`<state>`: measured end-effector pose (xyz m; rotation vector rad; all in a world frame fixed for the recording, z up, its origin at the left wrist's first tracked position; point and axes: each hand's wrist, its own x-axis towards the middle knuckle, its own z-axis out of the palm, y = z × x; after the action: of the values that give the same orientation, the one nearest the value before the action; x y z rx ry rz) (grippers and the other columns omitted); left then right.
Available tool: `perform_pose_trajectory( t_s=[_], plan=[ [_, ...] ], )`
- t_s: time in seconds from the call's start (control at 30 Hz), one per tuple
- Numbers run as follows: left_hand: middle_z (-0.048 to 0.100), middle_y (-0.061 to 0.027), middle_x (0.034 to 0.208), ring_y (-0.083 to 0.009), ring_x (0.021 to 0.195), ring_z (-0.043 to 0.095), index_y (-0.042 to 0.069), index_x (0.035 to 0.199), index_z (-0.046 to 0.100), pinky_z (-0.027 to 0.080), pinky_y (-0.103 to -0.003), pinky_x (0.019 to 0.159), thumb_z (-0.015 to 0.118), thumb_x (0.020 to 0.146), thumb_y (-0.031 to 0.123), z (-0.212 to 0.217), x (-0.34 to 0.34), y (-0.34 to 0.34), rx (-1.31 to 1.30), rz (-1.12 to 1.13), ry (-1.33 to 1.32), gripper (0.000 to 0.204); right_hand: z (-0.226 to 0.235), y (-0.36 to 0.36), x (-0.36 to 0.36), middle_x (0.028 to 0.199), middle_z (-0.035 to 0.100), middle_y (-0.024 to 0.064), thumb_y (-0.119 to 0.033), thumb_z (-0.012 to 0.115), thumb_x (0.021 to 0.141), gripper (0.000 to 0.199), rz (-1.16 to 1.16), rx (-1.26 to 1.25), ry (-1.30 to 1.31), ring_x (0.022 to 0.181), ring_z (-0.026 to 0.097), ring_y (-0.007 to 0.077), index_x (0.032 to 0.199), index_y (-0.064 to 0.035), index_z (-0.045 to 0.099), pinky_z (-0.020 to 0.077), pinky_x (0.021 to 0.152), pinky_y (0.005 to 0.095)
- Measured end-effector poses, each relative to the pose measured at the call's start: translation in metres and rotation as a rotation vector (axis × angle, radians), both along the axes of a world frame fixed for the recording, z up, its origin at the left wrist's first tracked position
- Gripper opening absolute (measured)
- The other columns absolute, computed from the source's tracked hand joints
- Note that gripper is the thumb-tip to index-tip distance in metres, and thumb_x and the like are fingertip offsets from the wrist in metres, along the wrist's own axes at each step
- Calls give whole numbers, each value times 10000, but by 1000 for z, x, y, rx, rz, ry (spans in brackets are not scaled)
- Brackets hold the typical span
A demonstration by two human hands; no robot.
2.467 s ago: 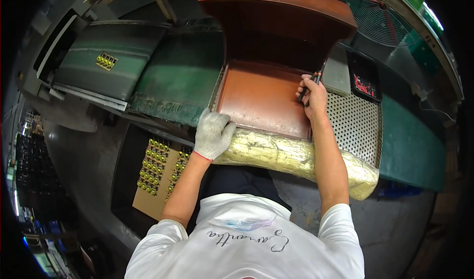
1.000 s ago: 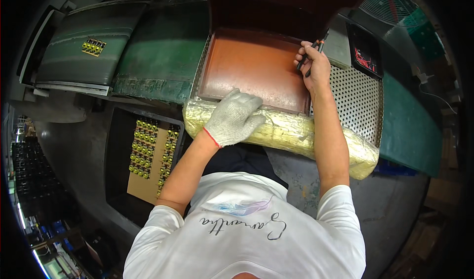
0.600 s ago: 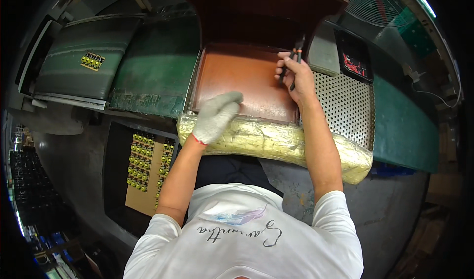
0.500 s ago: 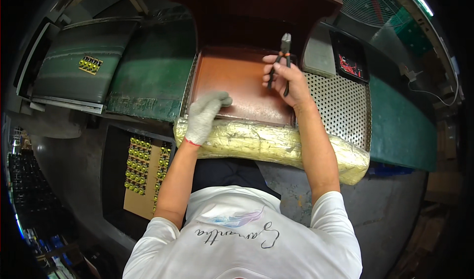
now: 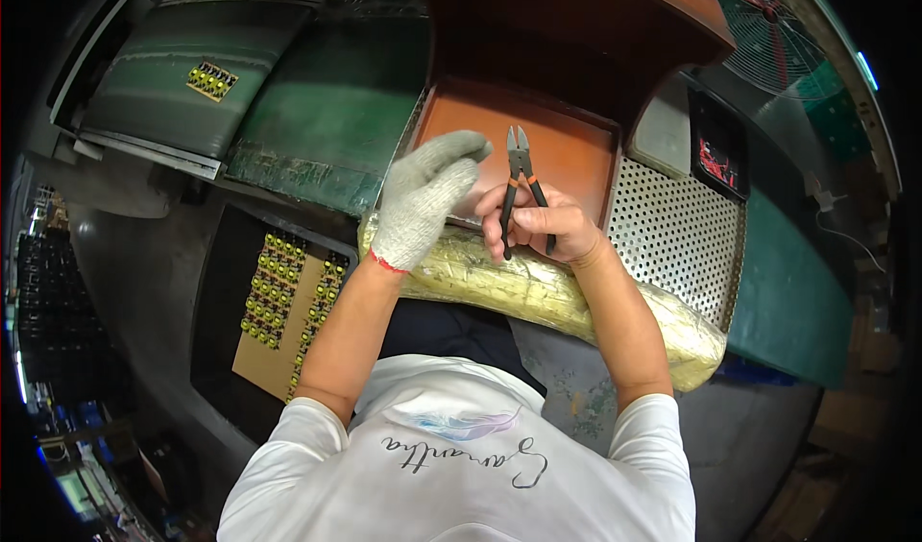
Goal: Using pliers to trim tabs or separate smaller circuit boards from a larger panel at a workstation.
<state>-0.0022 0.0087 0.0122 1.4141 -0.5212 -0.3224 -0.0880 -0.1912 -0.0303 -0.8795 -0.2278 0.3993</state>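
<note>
A pair of diagonal cutters (image 5: 519,163) with black and orange handles is in my bare right hand (image 5: 552,225). Its jaws point away from me and stand slightly apart. My fingers and thumb wrap around the spread handles. To the left of the cutters, my left hand (image 5: 423,196) wears a pale knitted glove with a red cuff edge. Its fingers are loosely bent and apart, with nothing visible in them. Both hands hover over the near part of an orange-brown tray (image 5: 567,144) and its padded front edge.
Yellow wrapped padding (image 5: 499,278) runs along the bench front. A perforated metal plate (image 5: 672,240) lies right, beside a black bin (image 5: 720,148) of red pieces. A green conveyor (image 5: 327,110) carries a circuit board (image 5: 211,81) at far left. More boards (image 5: 274,288) fill a dark box below.
My right hand has drawn the cutters nearer to me and leftward, and their jaws have spread. My left hand has risen and moved right, close to the cutters. The whole view has turned slightly.
</note>
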Motion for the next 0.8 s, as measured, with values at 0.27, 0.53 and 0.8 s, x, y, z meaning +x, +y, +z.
perform_pose_trajectory(
  t_s=[0.27, 0.53, 0.8],
  plan=[
    [749, -123, 1187, -184, 1049, 701, -42, 1212, 721, 553, -325, 947, 672, 930, 68, 29, -3, -12, 64, -118, 136, 307, 2, 5, 1, 983, 722, 127, -315, 712, 894, 505, 15, -77, 30, 832, 721, 258, 1230, 56, 647, 539, 757, 338],
    [759, -116, 1155, -177, 1027, 707, -37, 1173, 737, 555, -322, 943, 674, 925, 63, 23, -2, -12, 69, -94, 62, 274, 0, 1, -1, 905, 732, 147, -295, 685, 922, 449, 23, -136, 34, 764, 712, 256, 1177, 74, 671, 536, 704, 336],
    [760, -120, 1154, -181, 1040, 707, -40, 1184, 737, 556, -329, 951, 669, 937, 86, 25, -8, -9, 57, -88, 91, 286, -5, 2, 0, 863, 714, 140, -242, 664, 980, 393, 54, -39, -15, 703, 674, 204, 1198, 85, 662, 545, 636, 326]
  ],
)
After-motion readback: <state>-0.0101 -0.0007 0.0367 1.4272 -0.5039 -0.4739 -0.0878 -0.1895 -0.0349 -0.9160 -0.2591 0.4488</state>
